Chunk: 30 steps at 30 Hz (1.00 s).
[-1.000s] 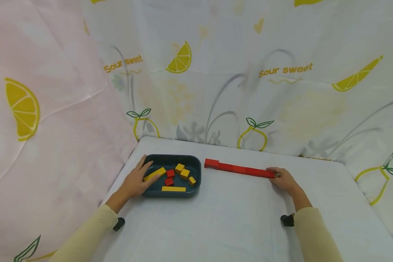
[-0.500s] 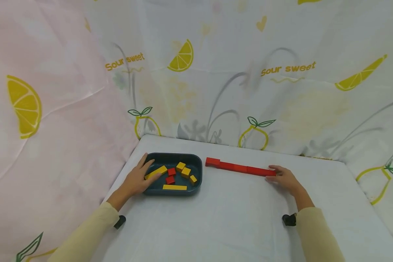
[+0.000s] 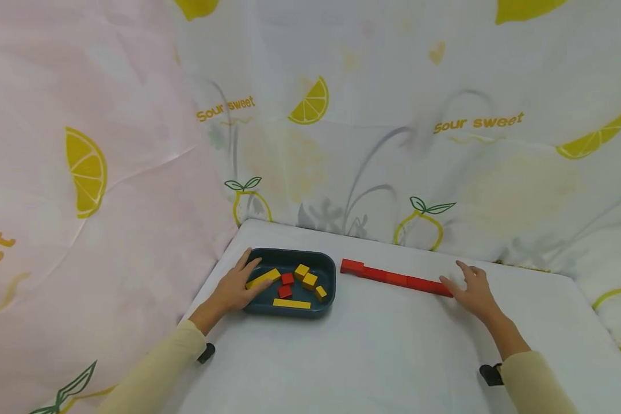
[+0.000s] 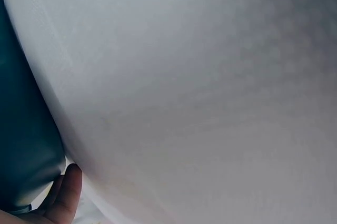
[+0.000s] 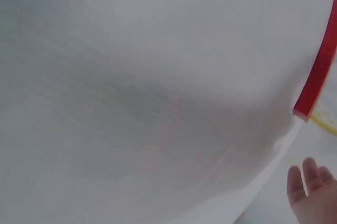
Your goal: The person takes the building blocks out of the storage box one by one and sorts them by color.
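Lining-up is seemingly in hand: right of the tray (image 3: pixel 296 314), the right hand (image 3: pixel 475 292) is hovering at the red-block row (image 3: pixel 396 279), thumb contact unclear, the left hand (image 3: pixel 235 287) is resting on the tray's rim, both grips apart, the next move probably calling for nudge-free withdrawal.

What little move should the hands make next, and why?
Probably the right hand should reach over to the tray for a red block: that hand holds nothing beside the end of the red row, and two matching red blocks lie in the tray.
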Each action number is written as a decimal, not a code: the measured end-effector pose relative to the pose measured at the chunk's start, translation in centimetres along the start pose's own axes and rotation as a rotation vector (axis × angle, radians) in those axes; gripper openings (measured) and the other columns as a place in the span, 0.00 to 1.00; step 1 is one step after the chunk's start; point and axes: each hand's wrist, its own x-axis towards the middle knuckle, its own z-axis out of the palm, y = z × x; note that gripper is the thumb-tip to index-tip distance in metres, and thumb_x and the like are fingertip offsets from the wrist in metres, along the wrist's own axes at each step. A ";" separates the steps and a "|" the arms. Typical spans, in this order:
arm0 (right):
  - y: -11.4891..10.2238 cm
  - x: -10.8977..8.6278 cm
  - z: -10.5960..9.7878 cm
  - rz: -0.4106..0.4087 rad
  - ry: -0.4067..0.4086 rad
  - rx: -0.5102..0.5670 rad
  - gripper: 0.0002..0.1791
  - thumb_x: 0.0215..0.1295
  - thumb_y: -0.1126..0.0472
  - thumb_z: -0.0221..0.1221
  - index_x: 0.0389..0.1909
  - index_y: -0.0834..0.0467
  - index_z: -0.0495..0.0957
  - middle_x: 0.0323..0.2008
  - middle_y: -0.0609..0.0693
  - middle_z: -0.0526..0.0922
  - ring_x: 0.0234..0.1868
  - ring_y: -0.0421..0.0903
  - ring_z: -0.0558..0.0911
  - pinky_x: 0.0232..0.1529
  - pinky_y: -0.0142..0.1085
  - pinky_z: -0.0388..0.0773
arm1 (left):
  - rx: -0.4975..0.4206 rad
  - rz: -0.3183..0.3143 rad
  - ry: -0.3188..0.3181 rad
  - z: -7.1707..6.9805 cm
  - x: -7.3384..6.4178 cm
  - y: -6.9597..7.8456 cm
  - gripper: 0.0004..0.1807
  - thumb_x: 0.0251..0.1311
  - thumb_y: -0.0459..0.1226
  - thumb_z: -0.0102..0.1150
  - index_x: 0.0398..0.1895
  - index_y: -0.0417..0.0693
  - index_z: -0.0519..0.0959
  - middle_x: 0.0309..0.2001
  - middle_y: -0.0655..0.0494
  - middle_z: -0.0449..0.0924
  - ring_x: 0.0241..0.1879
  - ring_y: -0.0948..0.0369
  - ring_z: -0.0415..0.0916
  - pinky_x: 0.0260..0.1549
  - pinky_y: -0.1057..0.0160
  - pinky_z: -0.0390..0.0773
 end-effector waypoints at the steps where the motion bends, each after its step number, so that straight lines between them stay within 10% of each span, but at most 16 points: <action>1: -0.4 -0.2 0.1 -0.029 0.025 -0.031 0.50 0.69 0.33 0.49 0.76 0.65 0.47 0.70 0.77 0.46 0.65 0.75 0.60 0.59 0.71 0.65 | 0.000 -0.002 -0.001 -0.1 0.0 0.1 0.47 0.63 0.67 0.49 0.76 0.47 0.60 0.80 0.44 0.41 0.69 0.37 0.62 0.65 0.33 0.63; 14: -6.2 -0.8 2.8 -0.310 0.085 -0.265 0.54 0.63 0.34 0.57 0.80 0.52 0.41 0.77 0.69 0.33 0.71 0.75 0.48 0.68 0.73 0.41 | -0.019 -0.011 -0.022 -0.4 0.3 -0.3 0.49 0.62 0.68 0.49 0.77 0.47 0.57 0.80 0.44 0.39 0.71 0.37 0.60 0.66 0.33 0.61; 30: -17.3 -2.4 5.4 -0.510 -0.067 -0.230 0.52 0.61 0.34 0.60 0.80 0.43 0.44 0.80 0.59 0.33 0.76 0.64 0.49 0.71 0.68 0.50 | -0.011 -0.008 0.003 0.1 0.1 -0.2 0.48 0.62 0.67 0.50 0.77 0.47 0.57 0.80 0.45 0.40 0.70 0.38 0.62 0.65 0.34 0.62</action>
